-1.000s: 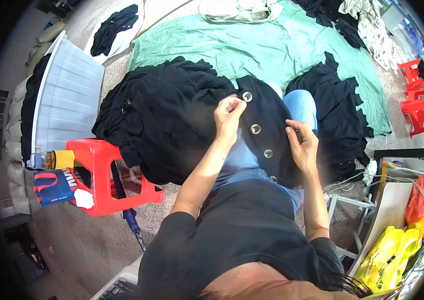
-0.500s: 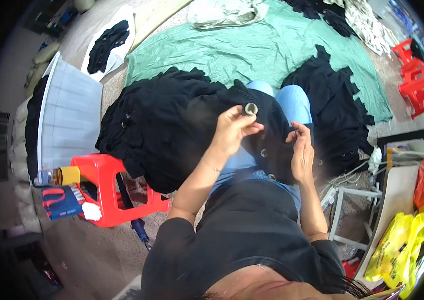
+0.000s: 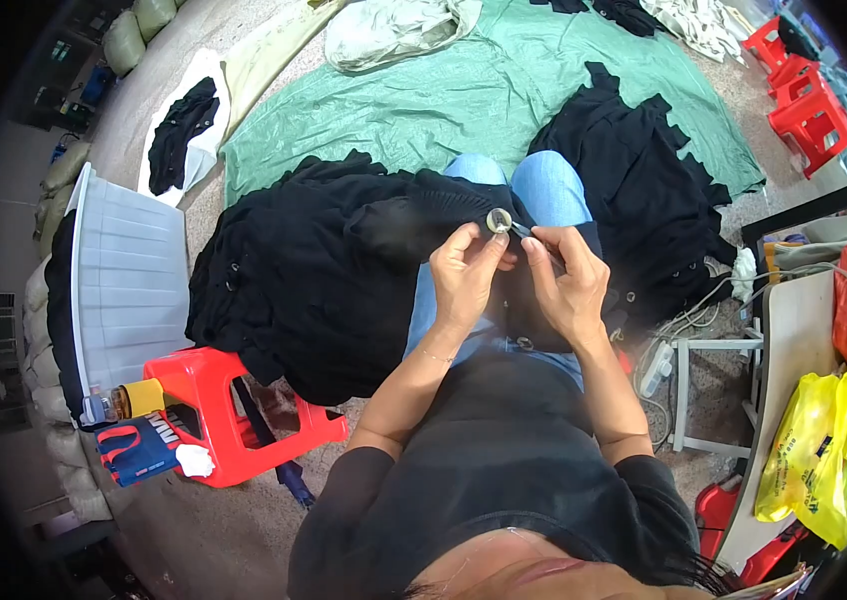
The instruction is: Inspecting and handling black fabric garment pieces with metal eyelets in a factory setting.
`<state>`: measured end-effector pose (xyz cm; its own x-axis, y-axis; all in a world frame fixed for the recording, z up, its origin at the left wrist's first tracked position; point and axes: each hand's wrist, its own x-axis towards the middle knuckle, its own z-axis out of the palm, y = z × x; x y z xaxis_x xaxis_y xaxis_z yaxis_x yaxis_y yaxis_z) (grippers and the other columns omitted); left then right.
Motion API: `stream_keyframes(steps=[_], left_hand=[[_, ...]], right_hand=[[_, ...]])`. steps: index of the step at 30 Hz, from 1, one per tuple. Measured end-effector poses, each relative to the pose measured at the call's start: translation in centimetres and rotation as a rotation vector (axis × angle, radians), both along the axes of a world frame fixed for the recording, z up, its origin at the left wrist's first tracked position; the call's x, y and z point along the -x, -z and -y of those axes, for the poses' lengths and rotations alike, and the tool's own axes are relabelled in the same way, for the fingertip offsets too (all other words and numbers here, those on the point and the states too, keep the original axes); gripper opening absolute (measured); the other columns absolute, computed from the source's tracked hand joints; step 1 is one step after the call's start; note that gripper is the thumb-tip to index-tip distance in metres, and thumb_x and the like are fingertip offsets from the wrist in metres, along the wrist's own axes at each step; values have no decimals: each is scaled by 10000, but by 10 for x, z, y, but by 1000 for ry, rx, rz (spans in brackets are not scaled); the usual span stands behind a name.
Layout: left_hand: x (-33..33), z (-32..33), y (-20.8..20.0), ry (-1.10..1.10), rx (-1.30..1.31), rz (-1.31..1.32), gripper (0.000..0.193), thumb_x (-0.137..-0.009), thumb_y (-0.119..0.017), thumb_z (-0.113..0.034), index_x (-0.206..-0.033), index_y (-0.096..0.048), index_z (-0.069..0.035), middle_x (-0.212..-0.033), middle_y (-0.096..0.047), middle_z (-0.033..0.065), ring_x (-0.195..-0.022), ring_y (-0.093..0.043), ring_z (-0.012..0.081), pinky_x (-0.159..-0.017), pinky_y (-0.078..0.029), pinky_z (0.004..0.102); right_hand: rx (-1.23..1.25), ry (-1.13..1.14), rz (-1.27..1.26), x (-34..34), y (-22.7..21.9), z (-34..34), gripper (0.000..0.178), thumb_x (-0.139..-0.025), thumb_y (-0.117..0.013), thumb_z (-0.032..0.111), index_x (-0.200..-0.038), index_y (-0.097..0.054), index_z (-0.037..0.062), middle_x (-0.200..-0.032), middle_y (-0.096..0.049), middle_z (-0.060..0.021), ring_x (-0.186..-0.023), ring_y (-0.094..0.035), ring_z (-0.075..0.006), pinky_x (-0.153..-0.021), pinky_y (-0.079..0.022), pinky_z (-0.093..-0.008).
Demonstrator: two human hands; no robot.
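Observation:
A black knit garment (image 3: 384, 235) lies over my lap. At its edge, my left hand (image 3: 466, 278) pinches a round, pale-rimmed button (image 3: 499, 220) with a darker middle. My right hand (image 3: 572, 285) is closed in a pinch just to the right of it, around a small, thin grey pointed tool (image 3: 520, 230) whose tip reaches the button's side. The tool's kind is too small to make out. More round buttons show lower on the garment, between my wrists and towards the right.
A heap of black garments (image 3: 274, 290) lies to my left and another black pile (image 3: 624, 170) to the right, on a green sheet (image 3: 384, 110). A red stool (image 3: 244, 430) and a pale bin (image 3: 134, 290) stand at the left. At the right are a table (image 3: 794, 390) and cables.
My right hand has moved left and up to the button, bringing the small tool against it. My left hand keeps its pinch. The whole view has shifted slightly.

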<state>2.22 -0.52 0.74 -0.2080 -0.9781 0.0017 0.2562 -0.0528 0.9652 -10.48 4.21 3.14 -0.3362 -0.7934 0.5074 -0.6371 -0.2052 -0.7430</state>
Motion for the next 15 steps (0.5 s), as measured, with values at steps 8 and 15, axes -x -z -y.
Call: stream_keyframes(steps=[8,15], left_hand=[[2,-4,-1,-20,-17,12,66,-895,-654,-38,-870,-631,18,-754,-672,42,-651,-633,82,-600,-515,224],[-1,-6,0,-18,-9,-6,58,-897,-650,-29,-867,-628,15,-763,-672,42,-659,-628,77,-604,-508,217]], right_hand=[[31,-32,-66,-3,4,2,124,-808,-721,90,-869,-631,31,-733,-617,-77,-617,-628,-217,-548,-480,-303],[48,-19,-111,-4,6,3,134,-797,-728,84,-878,-634,32,-728,-610,-71,-611,-620,-211,-543,-475,-308]])
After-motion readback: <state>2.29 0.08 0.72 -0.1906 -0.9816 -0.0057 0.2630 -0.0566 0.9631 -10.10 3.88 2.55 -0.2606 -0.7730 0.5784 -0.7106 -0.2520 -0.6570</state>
